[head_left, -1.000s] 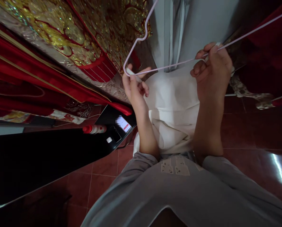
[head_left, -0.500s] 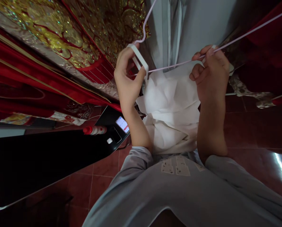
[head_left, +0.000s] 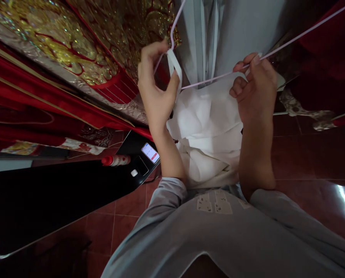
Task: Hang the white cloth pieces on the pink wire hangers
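Observation:
A thin pale wire hanger (head_left: 215, 78) stretches across the upper middle of the head view. My left hand (head_left: 156, 88) pinches a white strap (head_left: 175, 67) of a white garment (head_left: 209, 131) at the hanger's left bend. My right hand (head_left: 255, 90) is closed on the hanger's wire and the garment's other strap further right. The white garment hangs bunched between my forearms, above my grey clothing.
Red and gold embroidered fabric (head_left: 73, 50) hangs at the left. Below it a black glossy table (head_left: 45, 197) carries a red-capped bottle (head_left: 116, 160) and a lit phone (head_left: 151, 153). Grey-white cloth (head_left: 233, 34) hangs behind. The floor is red tile (head_left: 311, 154).
My left hand has risen from the hanger's low left bend, lifting the white strap up towards the hanger's shoulder. The garment has bunched up higher. My right hand has barely moved.

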Tool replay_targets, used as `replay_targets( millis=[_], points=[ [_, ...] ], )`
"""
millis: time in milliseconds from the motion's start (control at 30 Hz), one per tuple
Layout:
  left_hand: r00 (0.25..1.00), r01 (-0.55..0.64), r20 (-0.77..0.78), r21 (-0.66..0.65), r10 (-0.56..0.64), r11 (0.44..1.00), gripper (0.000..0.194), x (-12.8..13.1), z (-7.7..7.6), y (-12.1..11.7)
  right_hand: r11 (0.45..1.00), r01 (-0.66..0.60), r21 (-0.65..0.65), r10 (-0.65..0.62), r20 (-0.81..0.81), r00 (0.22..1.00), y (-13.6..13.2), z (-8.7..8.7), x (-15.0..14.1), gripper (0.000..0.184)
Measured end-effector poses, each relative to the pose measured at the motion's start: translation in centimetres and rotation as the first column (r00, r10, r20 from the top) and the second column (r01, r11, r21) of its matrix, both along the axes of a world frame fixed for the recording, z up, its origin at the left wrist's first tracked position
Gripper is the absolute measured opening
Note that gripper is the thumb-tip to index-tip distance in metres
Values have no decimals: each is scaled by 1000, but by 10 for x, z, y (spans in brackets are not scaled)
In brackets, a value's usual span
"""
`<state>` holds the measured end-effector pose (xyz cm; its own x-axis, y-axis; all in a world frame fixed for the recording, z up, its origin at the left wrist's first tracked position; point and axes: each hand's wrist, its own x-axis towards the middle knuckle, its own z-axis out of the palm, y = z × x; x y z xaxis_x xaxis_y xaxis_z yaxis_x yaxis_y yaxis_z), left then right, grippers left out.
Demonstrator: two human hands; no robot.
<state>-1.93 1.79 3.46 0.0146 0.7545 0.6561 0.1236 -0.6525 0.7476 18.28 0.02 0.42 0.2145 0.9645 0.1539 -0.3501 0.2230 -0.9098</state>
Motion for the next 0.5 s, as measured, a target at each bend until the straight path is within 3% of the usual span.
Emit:
replay_targets(
  millis=[67, 133, 200, 267, 367, 500],
  points=[
    [1000, -12, 17, -11, 13, 1000, 47, 0, -14, 1, 1000, -5, -1, 5, 4, 1000, -1, 0, 0, 27],
    [979, -103, 170, -81, 116, 991, 52, 4, -32, 1, 1000, -12, 9, 12, -1, 1000, -3, 0, -1, 26],
    [883, -136, 424, -184, 204, 973, 51, 12, -48, -1, 1000, -17, 20, 17, -12, 1000, -5, 0, -3, 27],
    [810, -74, 544, -274, 217, 959, 35, 23, -58, -5, 999, -27, 22, 27, -26, 999, -7, 1, -6, 26],
    [803, 33, 574, -308, 158, 951, 10, 36, -58, -11, 1000, -2, 31, 3, -43, 999, -6, 2, -11, 24],
    [796, 48, 593, -261, 122, 964, 14, 39, -49, -14, 989, 138, 49, -139, 14, 990, -4, -3, -11, 29]
  ],
)
